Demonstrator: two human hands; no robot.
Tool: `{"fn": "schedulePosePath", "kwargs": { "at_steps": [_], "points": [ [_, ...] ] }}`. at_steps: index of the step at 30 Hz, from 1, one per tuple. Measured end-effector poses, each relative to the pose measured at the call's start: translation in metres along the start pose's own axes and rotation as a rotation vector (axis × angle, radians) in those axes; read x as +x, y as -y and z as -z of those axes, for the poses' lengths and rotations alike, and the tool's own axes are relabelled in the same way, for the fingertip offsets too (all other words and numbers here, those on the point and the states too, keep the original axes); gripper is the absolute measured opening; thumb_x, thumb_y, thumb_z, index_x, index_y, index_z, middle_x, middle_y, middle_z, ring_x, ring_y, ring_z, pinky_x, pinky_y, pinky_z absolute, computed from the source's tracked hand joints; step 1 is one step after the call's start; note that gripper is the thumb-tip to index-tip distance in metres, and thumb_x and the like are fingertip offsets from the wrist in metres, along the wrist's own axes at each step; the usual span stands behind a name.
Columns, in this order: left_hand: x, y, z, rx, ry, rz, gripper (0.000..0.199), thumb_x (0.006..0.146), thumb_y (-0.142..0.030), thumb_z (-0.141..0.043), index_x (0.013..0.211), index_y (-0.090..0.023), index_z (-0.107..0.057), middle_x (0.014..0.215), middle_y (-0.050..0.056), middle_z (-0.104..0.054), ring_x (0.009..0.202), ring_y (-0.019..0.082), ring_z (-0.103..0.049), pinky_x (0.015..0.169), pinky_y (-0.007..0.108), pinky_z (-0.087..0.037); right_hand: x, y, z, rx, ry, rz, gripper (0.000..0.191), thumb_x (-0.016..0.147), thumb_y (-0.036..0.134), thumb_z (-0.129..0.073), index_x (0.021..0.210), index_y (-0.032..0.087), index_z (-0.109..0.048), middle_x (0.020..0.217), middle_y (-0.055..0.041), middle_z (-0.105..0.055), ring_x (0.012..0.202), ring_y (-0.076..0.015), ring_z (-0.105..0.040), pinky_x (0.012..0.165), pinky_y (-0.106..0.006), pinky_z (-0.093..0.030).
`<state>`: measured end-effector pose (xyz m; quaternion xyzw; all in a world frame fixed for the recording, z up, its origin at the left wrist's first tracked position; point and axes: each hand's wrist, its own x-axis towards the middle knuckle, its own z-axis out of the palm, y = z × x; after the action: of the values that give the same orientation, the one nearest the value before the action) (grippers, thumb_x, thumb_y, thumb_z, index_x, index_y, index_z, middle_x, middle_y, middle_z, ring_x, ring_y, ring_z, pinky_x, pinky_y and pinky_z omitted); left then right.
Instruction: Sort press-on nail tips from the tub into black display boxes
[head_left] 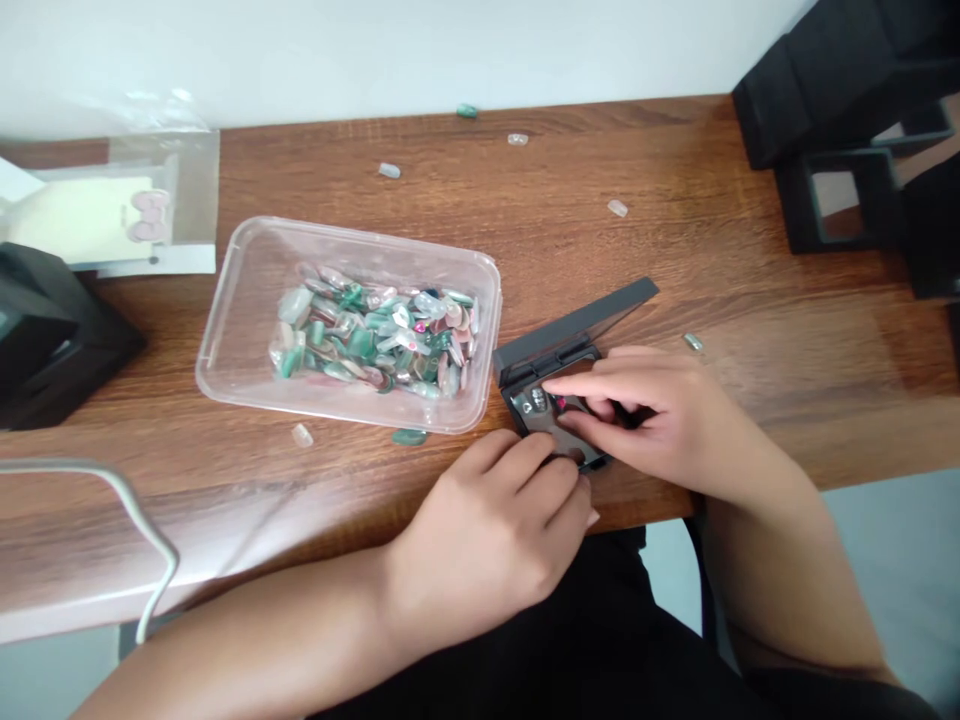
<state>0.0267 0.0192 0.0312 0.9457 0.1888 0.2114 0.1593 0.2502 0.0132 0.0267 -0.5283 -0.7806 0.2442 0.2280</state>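
A small black case (576,330) lies near the table's front edge with its lid raised. Two decorated nail tips (537,400) rest at the left inside it. My left hand (517,510) has its fingers curled over the case's front edge, touching it. Over the case's right part, my right hand (652,410) pinches a dark nail tip with a pink gem (561,402) between thumb and forefinger. Left of the case, a clear plastic tub (247,300) holds many green, pink and clear nail tips (360,340).
Loose nail tips lie about the wooden table (300,170), one green (693,342) beside my right hand. Black boxes (840,190) stand at the back right, another black box (52,330) at the left. Plastic packets (150,210) and a white cable (127,495) are on the left.
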Motion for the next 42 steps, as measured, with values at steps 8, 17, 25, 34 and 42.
{"fn": "schedulePosePath", "kwargs": {
  "at_steps": [8,17,25,34,42],
  "points": [
    [-0.004,-0.001,-0.008,0.094,0.013,-0.075,0.019,0.097,-0.024,-0.066,0.11,-0.014,-0.075,0.101,0.005,-0.076,0.101,0.023,-0.072,0.081,0.036,-0.061,-0.002,-0.002,-0.001,0.054,-0.018,0.051,0.03,0.095,0.015,-0.068,0.122,0.023,-0.074,0.074,0.0032,-0.064,0.069,-0.0106,-0.057,0.064,-0.026,-0.043],
    [-0.003,-0.001,-0.008,0.116,0.013,-0.077,0.019,0.098,-0.024,-0.065,0.111,-0.015,-0.075,0.103,0.005,-0.075,0.105,0.023,-0.07,0.085,0.036,-0.059,-0.002,-0.001,0.001,0.012,0.005,0.049,0.021,0.096,0.02,-0.069,0.116,0.022,-0.076,0.078,0.0007,-0.069,0.07,-0.0118,-0.06,0.065,-0.027,-0.045],
    [-0.002,0.0,-0.009,0.109,0.017,-0.077,0.016,0.098,-0.024,-0.065,0.108,-0.016,-0.074,0.105,0.005,-0.075,0.104,0.022,-0.07,0.085,0.036,-0.059,-0.006,-0.003,0.001,0.031,0.006,-0.013,0.024,0.094,0.02,-0.069,0.117,0.026,-0.075,0.072,0.0044,-0.06,0.065,-0.01,-0.054,0.063,-0.026,-0.041],
    [-0.002,0.0,-0.002,0.064,-0.018,-0.095,0.016,0.097,-0.025,-0.068,0.105,-0.014,-0.075,0.095,0.006,-0.078,0.099,0.022,-0.074,0.08,0.034,-0.061,-0.005,-0.003,0.002,0.049,-0.032,-0.043,0.027,0.091,0.03,-0.076,0.118,0.026,-0.073,0.072,0.0058,-0.053,0.06,-0.0088,-0.044,0.06,-0.025,-0.038],
    [-0.015,0.014,0.02,0.055,-0.123,-0.124,0.015,0.092,-0.023,-0.075,0.106,-0.019,-0.074,0.096,-0.001,-0.081,0.09,0.016,-0.075,0.078,0.031,-0.058,-0.007,-0.008,0.0,0.099,-0.141,-0.038,0.034,0.09,0.034,-0.077,0.122,0.026,-0.07,0.08,0.0031,-0.057,0.061,-0.0094,-0.044,0.06,-0.026,-0.041]
  ]
}}
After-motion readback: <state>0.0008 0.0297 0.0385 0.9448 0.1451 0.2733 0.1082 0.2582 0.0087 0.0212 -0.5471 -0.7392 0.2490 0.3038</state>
